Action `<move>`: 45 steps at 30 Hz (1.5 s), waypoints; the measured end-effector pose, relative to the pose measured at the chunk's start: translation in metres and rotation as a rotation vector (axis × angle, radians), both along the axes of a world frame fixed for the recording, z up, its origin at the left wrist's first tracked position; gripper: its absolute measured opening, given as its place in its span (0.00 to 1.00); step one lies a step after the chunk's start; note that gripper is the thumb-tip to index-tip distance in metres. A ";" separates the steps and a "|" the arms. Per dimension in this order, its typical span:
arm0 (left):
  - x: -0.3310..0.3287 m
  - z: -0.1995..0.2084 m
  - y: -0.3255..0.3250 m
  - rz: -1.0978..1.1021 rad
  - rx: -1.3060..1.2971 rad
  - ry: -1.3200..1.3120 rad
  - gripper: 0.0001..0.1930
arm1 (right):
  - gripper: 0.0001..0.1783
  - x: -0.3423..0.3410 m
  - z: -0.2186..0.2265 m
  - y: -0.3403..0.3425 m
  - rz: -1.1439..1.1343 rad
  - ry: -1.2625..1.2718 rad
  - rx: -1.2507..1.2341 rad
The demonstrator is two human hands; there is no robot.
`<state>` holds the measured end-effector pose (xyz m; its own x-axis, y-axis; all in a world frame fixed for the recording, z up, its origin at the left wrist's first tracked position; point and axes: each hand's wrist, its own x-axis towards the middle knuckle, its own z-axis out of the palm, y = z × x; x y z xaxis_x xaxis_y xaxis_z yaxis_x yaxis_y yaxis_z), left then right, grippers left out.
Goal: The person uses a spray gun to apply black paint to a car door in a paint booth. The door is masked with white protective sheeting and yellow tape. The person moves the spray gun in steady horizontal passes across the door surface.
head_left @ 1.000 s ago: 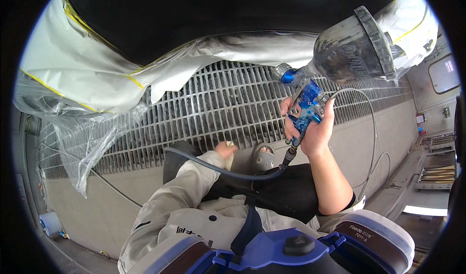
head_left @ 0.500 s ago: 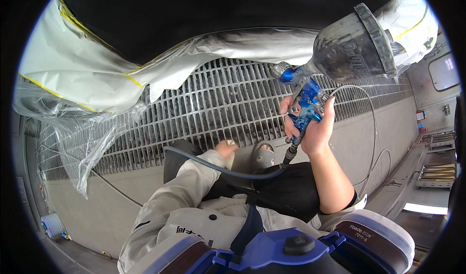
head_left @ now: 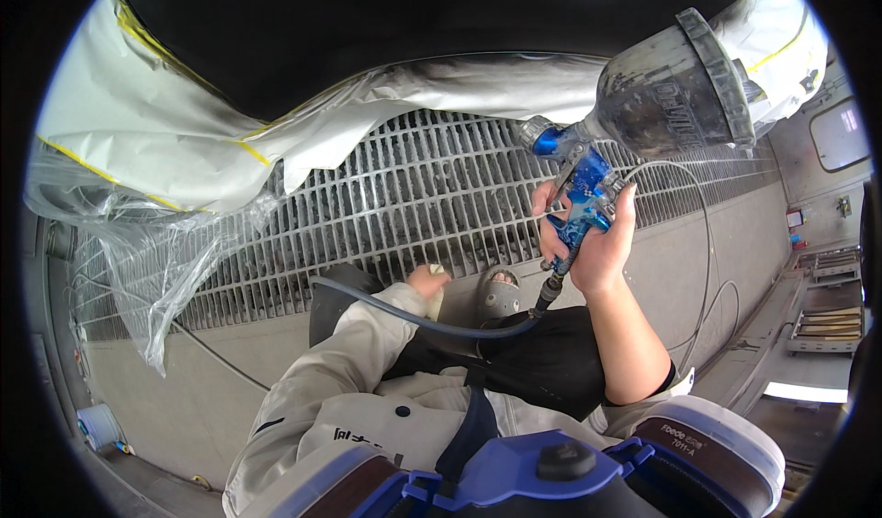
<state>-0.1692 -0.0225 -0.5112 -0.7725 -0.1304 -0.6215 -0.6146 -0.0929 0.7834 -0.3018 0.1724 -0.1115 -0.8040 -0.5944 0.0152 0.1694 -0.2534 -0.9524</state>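
My right hand (head_left: 602,252) is wrapped round the grip of a blue spray gun (head_left: 588,180), fingers at the trigger. A stained grey paint cup (head_left: 671,91) sits on top of the gun, and its nozzle points left. From the foot of the grip a blue-grey air hose (head_left: 413,320) runs across my lap and over my left sleeve. Low by my knee, my left hand (head_left: 428,282) is closed on a pale cloth (head_left: 436,307), only partly visible. Ahead of the gun lies a glossy black panel (head_left: 367,13), edged by white masking sheet (head_left: 175,141) and yellow tape.
Metal floor grating (head_left: 367,206) runs beneath the masked panel. Loose clear plastic film (head_left: 156,270) hangs at the left. A thin hose (head_left: 707,233) loops over the floor at right, near a rack (head_left: 827,330). A white roll (head_left: 99,424) lies lower left. My respirator (head_left: 542,467) fills the bottom edge.
The spray gun and my right hand have shifted very slightly to the right. My left hand stays where it was.
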 end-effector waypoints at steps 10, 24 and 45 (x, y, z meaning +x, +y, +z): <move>0.000 -0.014 -0.001 0.014 -0.075 -0.032 0.19 | 0.56 0.001 0.001 0.000 0.009 0.017 -0.007; -0.001 -0.029 -0.004 0.001 -0.062 -0.010 0.21 | 0.55 0.000 0.002 0.002 0.007 0.003 -0.046; -0.003 -0.010 0.002 0.069 -0.014 0.023 0.09 | 0.55 -0.006 0.003 -0.003 -0.014 -0.033 -0.037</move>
